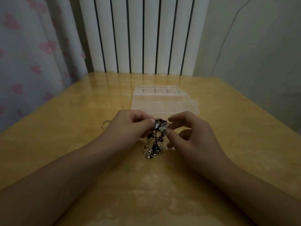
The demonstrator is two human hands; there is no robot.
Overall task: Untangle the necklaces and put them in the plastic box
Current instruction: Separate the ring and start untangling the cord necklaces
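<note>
Both hands work a tangle (154, 141) of necklaces above the counter (65, 128), before the open box (162, 101); left hand (130, 128) and right hand (187, 132) pinch it, best teasing strands apart gently.

1. Both bare forearms reach forward from the lower corners of the view and converge toward the middle.
2. The left hand (130, 126) is turned palm inward, its fingers curled, thumb and forefinger pinching together at the tip.
3. The right hand (192, 132) faces it, thumb and forefinger closed in a pinching grip, the other fingers loosely bent beneath.
4. The fingertips of the two hands lie just beside each other, almost touching.
5. Both wrists are held slightly raised.
</note>
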